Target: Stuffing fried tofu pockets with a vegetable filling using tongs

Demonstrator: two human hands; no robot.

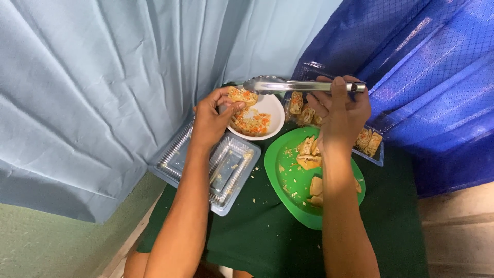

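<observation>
Nearest the person, a green plate (288, 180) sits on the dark green table (257, 237), already carrying several pieces of fried roll (309, 162) around its rim from twelve to four o'clock. At its nine o'clock lies a clear plastic tray (226, 167), emptied but for crumbs. Farther off, the left hand (211, 121) pinches a crumbed, orange-flecked piece (242, 95) over a white bowl (270, 110) of the same mix. At three o'clock from that bowl, the right hand (339, 116) is closed around metal tongs (288, 85), whose tips look nearly together and hold nothing. Beyond, another clear container (370, 141) still holds rolls, so plating seems partly done.
</observation>
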